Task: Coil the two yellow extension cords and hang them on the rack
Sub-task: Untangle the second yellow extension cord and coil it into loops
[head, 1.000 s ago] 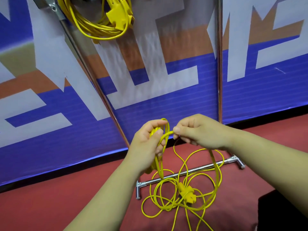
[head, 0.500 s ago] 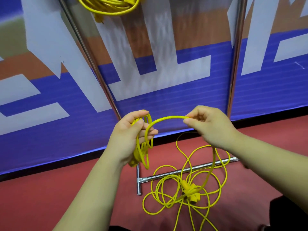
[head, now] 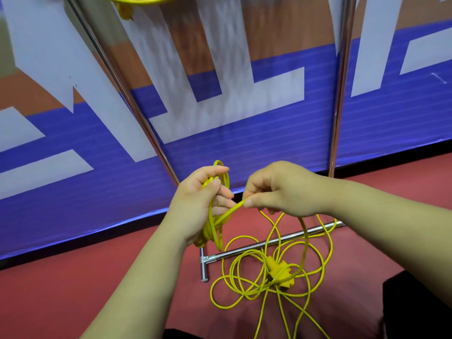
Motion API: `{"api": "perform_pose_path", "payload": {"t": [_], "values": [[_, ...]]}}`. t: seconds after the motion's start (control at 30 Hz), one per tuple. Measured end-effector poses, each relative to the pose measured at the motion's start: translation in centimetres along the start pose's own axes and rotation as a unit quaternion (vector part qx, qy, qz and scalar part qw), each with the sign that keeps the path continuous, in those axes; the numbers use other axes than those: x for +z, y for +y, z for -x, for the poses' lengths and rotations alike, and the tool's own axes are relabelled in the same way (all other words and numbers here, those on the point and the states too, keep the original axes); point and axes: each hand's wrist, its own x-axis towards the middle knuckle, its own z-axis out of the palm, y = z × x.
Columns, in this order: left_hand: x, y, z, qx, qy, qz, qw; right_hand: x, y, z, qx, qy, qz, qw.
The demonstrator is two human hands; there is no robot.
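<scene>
My left hand (head: 195, 204) grips a small bundle of yellow extension cord loops (head: 215, 226) that hang below my palm. My right hand (head: 281, 189) pinches a strand of the same cord close to my left fingers. The rest of this cord lies in loose tangled loops (head: 264, 277) on the red floor, with its yellow socket block (head: 278, 272) in the middle. At the top edge, the bottom of a second coiled yellow cord (head: 137, 0) hangs on the metal rack; most of it is cut off by the frame.
Two chrome rack poles (head: 127, 91) (head: 340, 94) rise in front of a blue, white and orange banner. The rack's base bar (head: 244, 250) lies on the red floor under the loose loops. A dark object (head: 415, 304) sits at the lower right.
My right hand has brought its pinched strand back in to my left hand, closing the arc of cord that stood between them. The view has tilted down, leaving less of the hung coil visible.
</scene>
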Motion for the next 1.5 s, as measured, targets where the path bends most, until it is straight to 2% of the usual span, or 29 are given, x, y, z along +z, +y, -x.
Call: {"api": "perform_pose_path", "payload": {"t": [0.17, 0.27, 0.37, 0.47, 0.6, 0.73, 0.8, 1.03, 1.2, 1.3, 1.5], "values": [[1.3, -0.1, 0.3, -0.002, -0.036, -0.004, 0.999, -0.3, 0.5, -0.3, 0.027, 0.063, -0.08, 0.994], [1.7, 0.3, 0.0, 0.002, -0.03, -0.002, 1.0, -0.3, 0.9, -0.5, 0.035, 0.086, -0.124, 0.988], [1.1, 1.1, -0.4, 0.026, 0.007, 0.049, 0.998, -0.3, 1.7, -0.1, 0.042, 0.065, -0.194, 0.978], [-0.3, 1.7, -0.7, 0.049, 0.04, 0.105, 0.992, 0.0, 2.3, 0.5, 0.071, 0.024, -0.2, 0.977], [-1.5, 2.0, -1.0, 0.041, 0.034, 0.143, 0.988, 0.0, 2.7, 0.4, 0.09, 0.056, -0.282, 0.954], [-1.9, 1.9, -0.7, 0.011, -0.018, 0.11, 0.994, -1.0, 2.2, 0.4, 0.079, 0.169, -0.266, 0.946], [-1.6, 1.8, -0.5, -0.004, -0.043, 0.11, 0.993, -1.5, 1.9, 0.5, 0.071, 0.191, -0.267, 0.942], [-0.7, 1.4, 0.1, -0.006, -0.061, 0.117, 0.991, -2.0, 1.4, 1.0, 0.091, 0.121, -0.211, 0.966], [-0.6, 1.6, 0.6, -0.031, -0.163, 0.065, 0.984, -2.0, 1.4, 0.7, 0.082, 0.152, -0.212, 0.962], [-0.1, 1.5, 0.9, -0.033, -0.216, 0.086, 0.972, -2.0, 1.6, 0.5, 0.066, 0.178, -0.228, 0.955], [0.9, 1.8, 0.7, -0.01, -0.184, 0.17, 0.968, -1.8, 2.5, 0.3, 0.056, 0.18, -0.237, 0.953]]}}
